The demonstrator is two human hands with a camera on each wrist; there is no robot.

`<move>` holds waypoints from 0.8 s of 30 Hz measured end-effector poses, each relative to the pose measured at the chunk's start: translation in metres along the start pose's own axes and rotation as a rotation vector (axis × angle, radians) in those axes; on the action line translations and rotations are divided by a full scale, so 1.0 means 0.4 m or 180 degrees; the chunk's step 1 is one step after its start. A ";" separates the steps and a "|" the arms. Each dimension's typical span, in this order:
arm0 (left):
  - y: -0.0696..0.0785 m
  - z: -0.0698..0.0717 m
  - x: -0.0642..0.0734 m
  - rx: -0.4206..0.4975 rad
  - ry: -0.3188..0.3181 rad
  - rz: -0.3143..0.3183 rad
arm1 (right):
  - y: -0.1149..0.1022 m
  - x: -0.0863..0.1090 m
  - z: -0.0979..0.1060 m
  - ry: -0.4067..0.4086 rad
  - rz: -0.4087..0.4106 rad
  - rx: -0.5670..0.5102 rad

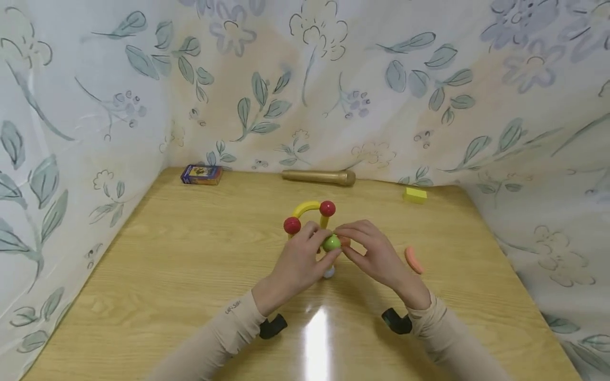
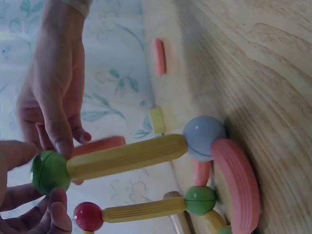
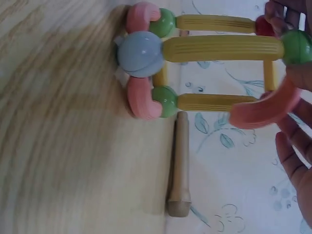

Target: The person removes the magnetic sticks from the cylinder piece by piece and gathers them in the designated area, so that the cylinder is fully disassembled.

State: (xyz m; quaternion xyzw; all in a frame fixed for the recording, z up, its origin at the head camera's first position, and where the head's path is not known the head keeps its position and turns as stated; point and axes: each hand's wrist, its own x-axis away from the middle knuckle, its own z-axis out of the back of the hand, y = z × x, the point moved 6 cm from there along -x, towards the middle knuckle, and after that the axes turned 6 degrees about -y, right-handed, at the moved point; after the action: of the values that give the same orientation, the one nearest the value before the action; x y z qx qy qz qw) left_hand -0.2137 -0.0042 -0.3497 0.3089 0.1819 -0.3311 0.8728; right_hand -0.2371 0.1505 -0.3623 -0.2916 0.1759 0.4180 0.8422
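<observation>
A frame of balls and ridged rods stands on the table between my hands. My left hand (image 1: 296, 260) pinches the green ball (image 2: 50, 172) atop its front yellow upright rod (image 3: 222, 48), whose foot meets a blue-grey ball (image 3: 140, 53). Between thumb and fingers, my right hand (image 1: 378, 257) holds a curved pink rod (image 3: 265, 109), one end up against the green ball; fingers hide whether they touch. Farther back, two red balls (image 1: 327, 208) top other uprights, joined by a curved yellow rod (image 1: 305, 207). Curved pink rods (image 2: 240, 183) and green balls (image 3: 165, 101) form the base.
A loose pink rod (image 1: 413, 260) lies to the right on the wooden table (image 1: 181, 286). Along the back are a small blue-and-orange box (image 1: 202, 174), a gold tapered stick (image 1: 318, 177) and a yellow block (image 1: 415, 195). Floral cloth (image 1: 267, 69) encloses the back and sides.
</observation>
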 end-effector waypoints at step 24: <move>-0.002 -0.008 0.002 0.0198 0.0035 0.0062 | 0.334 0.238 0.154 -0.0736 -0.2496 0.0510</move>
State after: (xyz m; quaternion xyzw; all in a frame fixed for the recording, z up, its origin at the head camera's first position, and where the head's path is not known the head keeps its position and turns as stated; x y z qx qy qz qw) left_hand -0.2142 -0.0029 -0.3528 0.3394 0.1733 -0.3264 0.8650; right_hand -0.2857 0.3114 -0.4124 -0.2212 -0.0124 0.0806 0.9718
